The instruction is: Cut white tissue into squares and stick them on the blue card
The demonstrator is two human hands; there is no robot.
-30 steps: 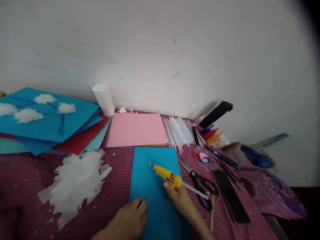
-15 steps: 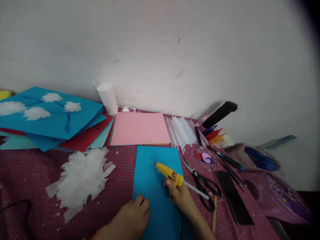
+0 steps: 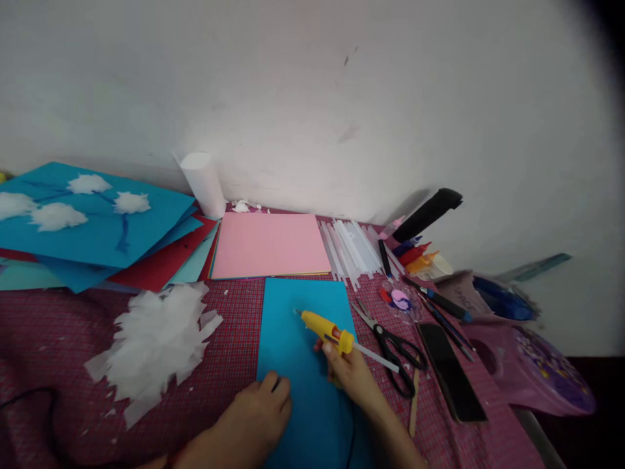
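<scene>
My right hand [image 3: 352,379] grips a yellow hot glue gun [image 3: 326,331], its nozzle aimed up and left over a blue paper sheet [image 3: 305,339] lying on the red checked cloth. A clear glue stick juts from the gun's back towards the scissors. My left hand [image 3: 254,417] rests flat on the sheet's lower left edge, fingers together, holding it down.
A pile of white tissue scraps [image 3: 153,342] lies to the left. Pink paper [image 3: 271,244], glue sticks [image 3: 354,251] and a white roll [image 3: 202,182] sit by the wall. Black scissors [image 3: 398,352], a phone [image 3: 449,378], pens, paints and a pink case [image 3: 537,374] crowd the right. Coloured sheets [image 3: 92,228] are stacked far left.
The glue gun's nozzle has stayed over the upper part of the blue sheet with only small shifts. The camera view swayed slightly. Both hands keep their places.
</scene>
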